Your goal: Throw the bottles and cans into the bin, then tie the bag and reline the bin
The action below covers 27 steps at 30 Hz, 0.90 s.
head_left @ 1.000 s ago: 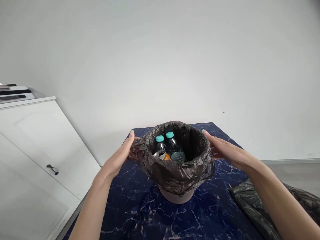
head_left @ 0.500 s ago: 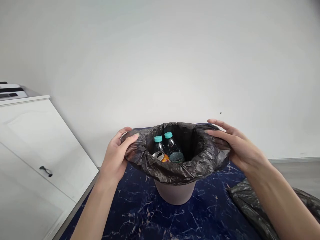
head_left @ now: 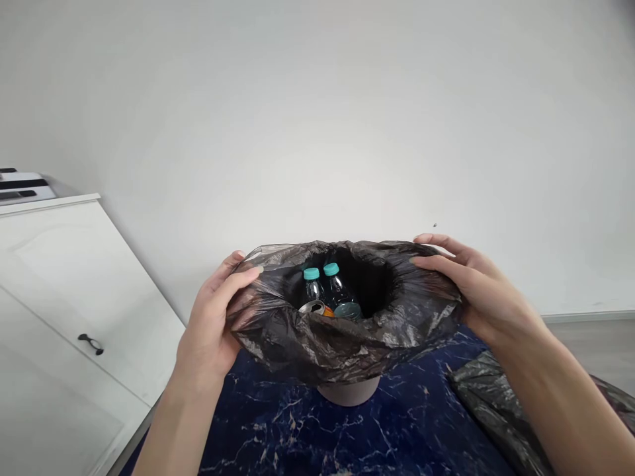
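A black garbage bag [head_left: 342,347] lines a pale trash can [head_left: 348,392], its top folded outward over the rim. My left hand [head_left: 211,317] pinches the bag's edge on the left, thumb on top and fingers underneath. On the right, my right hand [head_left: 476,284] grips the opposite edge the same way. Inside the bag stand two clear bottles with teal caps, one bottle [head_left: 313,289] left of the other bottle [head_left: 341,287]. An opened drink can [head_left: 317,308] and a clear, rounded container [head_left: 348,311] lie in front of them. The can's lower wall alone shows beneath the bag.
The trash can stands on a dark blue marbled surface [head_left: 297,436] against a white wall [head_left: 317,132]. Another black plastic bag [head_left: 491,390] lies at the right, partly behind my forearm. A white cabinet [head_left: 74,297] is on the left.
My left hand has moved left, pulling the bag's edge outward. The bag's folded rim is stretched wider and hangs lower, covering more of the trash can. My right hand has barely shifted.
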Available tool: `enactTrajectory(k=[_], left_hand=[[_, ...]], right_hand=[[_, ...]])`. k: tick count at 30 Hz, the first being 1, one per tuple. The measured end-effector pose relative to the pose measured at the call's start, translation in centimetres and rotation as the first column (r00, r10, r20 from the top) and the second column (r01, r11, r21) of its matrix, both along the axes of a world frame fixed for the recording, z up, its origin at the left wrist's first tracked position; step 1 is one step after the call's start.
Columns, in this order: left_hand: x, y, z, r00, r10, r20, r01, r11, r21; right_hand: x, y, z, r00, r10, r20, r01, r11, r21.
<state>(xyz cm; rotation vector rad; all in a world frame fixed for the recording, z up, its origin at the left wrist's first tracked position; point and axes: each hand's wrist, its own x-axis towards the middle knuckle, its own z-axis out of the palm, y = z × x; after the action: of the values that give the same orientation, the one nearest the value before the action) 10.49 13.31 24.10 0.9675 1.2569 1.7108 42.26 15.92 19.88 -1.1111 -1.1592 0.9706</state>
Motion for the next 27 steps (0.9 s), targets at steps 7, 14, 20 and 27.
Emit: enactTrajectory(k=[7,14,20,27], left_hand=[[-0.8,1.9,-1.2,0.985,-0.095,-0.147,0.086,0.994,-0.065],[-1.0,2.3,-2.5,0.872,-0.229,-0.432,0.139,0.963,-0.231],[-0.3,1.7,-2.1,0.849,-0.230,-0.476,0.144,0.967,-0.210],[-0.7,1.2,-1.5,0.803,-0.229,-0.550,0.122,0.967,-0.225]], right_hand=[[-0.7,0.4,-0.3,1.000,0.023,-0.001,-0.022,0.990,-0.139],[-0.5,0.6,-1.3,0.982,0.103,0.160,-0.079,0.986,-0.147],[-0.6,0.4,-1.2,0.963,0.085,0.257,-0.049,0.988,-0.143],[-0.2,0.3,-0.8,0.968,0.134,0.213,-0.106,0.985,-0.139]])
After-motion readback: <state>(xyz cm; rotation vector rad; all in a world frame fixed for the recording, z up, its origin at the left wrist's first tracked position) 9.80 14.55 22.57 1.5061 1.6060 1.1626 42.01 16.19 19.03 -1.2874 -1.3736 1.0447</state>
